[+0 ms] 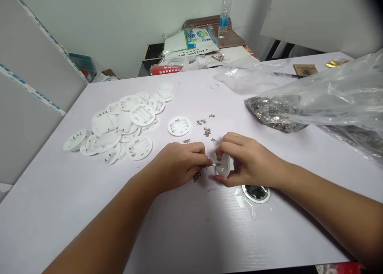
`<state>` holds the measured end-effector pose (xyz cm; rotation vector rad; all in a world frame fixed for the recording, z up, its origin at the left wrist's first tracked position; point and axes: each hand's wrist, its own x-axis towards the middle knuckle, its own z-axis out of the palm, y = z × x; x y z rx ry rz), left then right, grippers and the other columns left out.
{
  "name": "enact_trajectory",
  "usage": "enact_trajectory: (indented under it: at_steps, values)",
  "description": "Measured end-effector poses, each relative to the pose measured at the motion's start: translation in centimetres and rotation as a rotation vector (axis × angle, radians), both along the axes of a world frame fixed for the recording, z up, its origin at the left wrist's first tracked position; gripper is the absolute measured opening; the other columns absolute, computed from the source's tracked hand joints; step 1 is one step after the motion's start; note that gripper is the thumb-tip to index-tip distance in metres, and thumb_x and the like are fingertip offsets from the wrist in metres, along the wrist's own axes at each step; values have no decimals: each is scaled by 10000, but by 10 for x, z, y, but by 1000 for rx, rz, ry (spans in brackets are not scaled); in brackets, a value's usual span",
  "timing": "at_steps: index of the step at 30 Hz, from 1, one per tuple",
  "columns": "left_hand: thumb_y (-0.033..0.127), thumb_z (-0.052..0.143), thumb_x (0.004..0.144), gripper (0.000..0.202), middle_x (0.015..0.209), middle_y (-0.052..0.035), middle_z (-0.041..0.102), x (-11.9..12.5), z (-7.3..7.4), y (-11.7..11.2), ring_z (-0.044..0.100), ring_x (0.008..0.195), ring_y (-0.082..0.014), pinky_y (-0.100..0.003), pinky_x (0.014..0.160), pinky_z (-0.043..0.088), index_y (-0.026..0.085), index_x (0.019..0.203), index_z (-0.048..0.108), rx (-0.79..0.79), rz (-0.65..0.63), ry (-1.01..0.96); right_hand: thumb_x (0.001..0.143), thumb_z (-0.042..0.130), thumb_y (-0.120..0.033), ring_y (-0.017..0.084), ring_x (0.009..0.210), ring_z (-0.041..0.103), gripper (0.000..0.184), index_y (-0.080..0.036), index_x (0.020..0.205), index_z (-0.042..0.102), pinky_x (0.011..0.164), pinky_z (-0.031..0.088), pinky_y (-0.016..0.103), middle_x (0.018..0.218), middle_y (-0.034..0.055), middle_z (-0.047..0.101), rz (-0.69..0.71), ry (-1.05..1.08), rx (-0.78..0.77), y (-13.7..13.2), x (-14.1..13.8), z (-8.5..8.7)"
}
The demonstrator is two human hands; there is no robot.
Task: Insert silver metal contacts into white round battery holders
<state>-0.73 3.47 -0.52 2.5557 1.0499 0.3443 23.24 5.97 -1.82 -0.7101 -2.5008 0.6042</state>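
Note:
My right hand (245,159) grips a round white plastic battery housing (225,167) by its edges, tilted up off the table. My left hand (182,162) is closed in a pinch, its fingertips bringing a small metal contact clip (216,164) against the inner face of that housing. Several loose metal clips (207,131) lie just beyond my hands, and a few more (196,176) sit under my left fingers. A single white housing (178,126) lies flat past my left hand, its slots facing up.
To the left spreads a heap of white housings (142,114). A clear plastic bag of metal clips (275,110) slumps at the right. Near my right wrist lies a round dark disc with a pale rim (256,192). A water bottle (224,16) stands behind the table.

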Motion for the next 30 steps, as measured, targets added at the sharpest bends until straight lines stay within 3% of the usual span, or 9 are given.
enact_trajectory:
  at_steps: [30]
  values:
    - [50, 436, 849, 377, 843, 10, 616, 3, -1, 0, 480, 616, -70, -211, 552, 355, 237, 993, 729, -43, 47, -30, 702, 794, -334, 145, 714, 469, 316, -181, 874, 578, 579, 392, 247, 749, 7, 502, -4, 36, -15, 0, 0, -1]
